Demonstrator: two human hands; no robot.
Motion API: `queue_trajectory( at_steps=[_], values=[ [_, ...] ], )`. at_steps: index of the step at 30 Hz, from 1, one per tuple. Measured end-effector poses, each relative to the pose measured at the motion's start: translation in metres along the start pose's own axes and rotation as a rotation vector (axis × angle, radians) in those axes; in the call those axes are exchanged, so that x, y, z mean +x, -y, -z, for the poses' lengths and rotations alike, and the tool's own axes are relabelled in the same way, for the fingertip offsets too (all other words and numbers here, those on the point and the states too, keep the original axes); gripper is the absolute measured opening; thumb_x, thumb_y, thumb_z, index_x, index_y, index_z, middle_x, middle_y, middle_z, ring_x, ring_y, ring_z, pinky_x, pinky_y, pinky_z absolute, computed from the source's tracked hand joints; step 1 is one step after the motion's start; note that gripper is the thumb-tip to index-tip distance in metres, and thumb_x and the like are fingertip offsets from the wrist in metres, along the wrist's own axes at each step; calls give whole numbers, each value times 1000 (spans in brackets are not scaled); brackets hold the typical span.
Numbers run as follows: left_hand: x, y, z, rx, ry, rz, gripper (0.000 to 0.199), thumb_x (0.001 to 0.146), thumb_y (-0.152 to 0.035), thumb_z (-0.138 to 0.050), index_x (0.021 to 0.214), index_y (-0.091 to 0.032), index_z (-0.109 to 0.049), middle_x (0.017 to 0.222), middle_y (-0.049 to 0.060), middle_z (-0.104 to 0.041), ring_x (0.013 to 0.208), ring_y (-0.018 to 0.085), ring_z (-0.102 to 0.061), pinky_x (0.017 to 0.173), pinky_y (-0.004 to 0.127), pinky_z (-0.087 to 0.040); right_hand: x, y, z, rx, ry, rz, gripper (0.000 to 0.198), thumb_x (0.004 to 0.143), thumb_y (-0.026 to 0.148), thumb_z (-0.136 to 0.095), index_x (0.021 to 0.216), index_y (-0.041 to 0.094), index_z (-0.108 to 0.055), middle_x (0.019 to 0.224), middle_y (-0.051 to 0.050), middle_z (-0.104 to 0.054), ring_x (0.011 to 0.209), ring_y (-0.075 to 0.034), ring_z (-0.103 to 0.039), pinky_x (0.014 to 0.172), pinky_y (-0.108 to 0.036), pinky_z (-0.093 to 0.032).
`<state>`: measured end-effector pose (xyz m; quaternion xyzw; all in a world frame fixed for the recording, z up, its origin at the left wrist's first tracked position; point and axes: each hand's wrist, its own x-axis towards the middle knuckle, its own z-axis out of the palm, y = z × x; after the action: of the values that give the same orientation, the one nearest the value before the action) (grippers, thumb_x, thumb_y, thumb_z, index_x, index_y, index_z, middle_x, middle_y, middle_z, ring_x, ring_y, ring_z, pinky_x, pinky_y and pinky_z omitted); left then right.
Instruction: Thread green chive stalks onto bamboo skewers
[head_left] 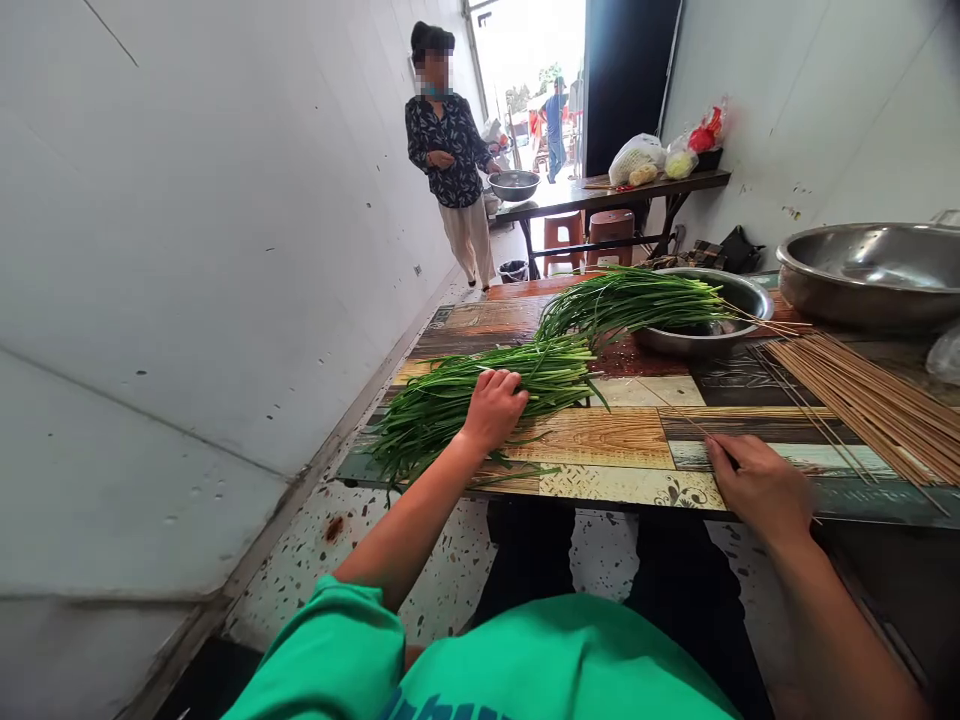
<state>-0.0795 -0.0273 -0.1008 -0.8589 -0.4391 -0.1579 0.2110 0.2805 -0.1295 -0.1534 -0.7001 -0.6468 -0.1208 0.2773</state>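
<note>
A loose pile of garlic chives [420,410] lies on the near left of the table, its pale stem ends pointing right. My left hand [495,408] rests on this pile with curled fingers closed on some chives; the fingertips are partly hidden among the leaves. At the table's front edge, my right hand [761,485] pinches a thin bamboo skewer [679,413], whose tip points up and left towards the stems. To its right lies a fanned stack of bamboo skewers [877,400]. More chives [637,300], with skewers at the stem end, lie across a metal basin [705,345].
A larger metal basin [870,295] stands at the right. Beyond my patterned table [600,440], a co-worker [448,150] stands by the left wall, one hand at a metal bowl [514,185]. A back table [600,195] bears bagged food, with stools [611,230] beneath.
</note>
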Motion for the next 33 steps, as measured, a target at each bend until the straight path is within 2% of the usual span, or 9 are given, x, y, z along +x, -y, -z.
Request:
queue_trajectory(
  at_steps=[5,12,16,19,22,25,28,30,33],
  values=[
    [6,-17,0,-69,-46,1,22,93,-23,-47,90,-22,-68,117,8,-63,108,23,-53,98,42,-36,0,1,1,5,-4,-4,34,93,38,-46,82,20,-73,77,-4,-65,62,-14,-53,51,-27,-23],
    [30,-72,-14,-153,15,-147,18,90,-19,-51,85,-19,-69,121,9,-61,112,23,-53,101,43,-36,-2,1,0,9,-1,-20,32,93,38,-47,85,21,-73,76,-3,-64,63,-14,-52,51,-28,-22],
    [44,-95,-20,-165,24,-221,20,91,-21,-50,84,-19,-69,121,8,-61,112,23,-53,102,42,-34,-2,-1,-1,4,-6,0,33,93,38,-46,85,21,-73,77,-3,-64,64,-14,-52,52,-29,-23],
    [45,-100,-21,-138,42,-173,21,91,-19,-48,85,-18,-68,114,10,-63,106,23,-56,99,42,-36,-1,-1,0,9,-12,10,34,93,38,-46,83,20,-73,74,-3,-63,63,-14,-52,52,-29,-22],
    [39,-89,-16,-164,10,-118,23,92,-29,-51,107,-21,-66,120,11,-61,114,25,-53,100,43,-34,-1,1,1,1,-11,14,33,93,37,-47,83,20,-73,73,-3,-63,62,-14,-51,52,-28,-22],
    [36,-59,-3,-228,-4,-90,44,89,-47,-53,128,-26,-55,131,9,-57,123,25,-48,107,42,-30,-1,3,2,-21,-7,11,33,94,35,-46,83,20,-73,74,-3,-63,61,-13,-51,52,-28,-21],
    [41,-16,8,-177,6,234,68,85,-60,-51,140,-20,-43,144,15,-45,134,31,-38,112,48,-23,-1,3,3,-22,-1,5,32,94,35,-47,83,19,-73,75,-3,-64,62,-13,-52,52,-28,-21],
    [45,9,11,-157,84,355,81,81,-67,-52,144,-17,-37,148,17,-39,137,34,-33,112,51,-19,0,3,3,-16,-4,-5,31,93,35,-48,84,20,-73,75,-3,-64,63,-13,-52,52,-27,-22],
    [43,25,10,-179,241,349,80,81,-69,-49,140,-16,-41,139,17,-50,130,32,-43,110,50,-22,0,3,3,-14,-5,-10,30,93,35,-48,84,20,-73,75,-2,-64,62,-13,-51,52,-27,-22]
  ],
)
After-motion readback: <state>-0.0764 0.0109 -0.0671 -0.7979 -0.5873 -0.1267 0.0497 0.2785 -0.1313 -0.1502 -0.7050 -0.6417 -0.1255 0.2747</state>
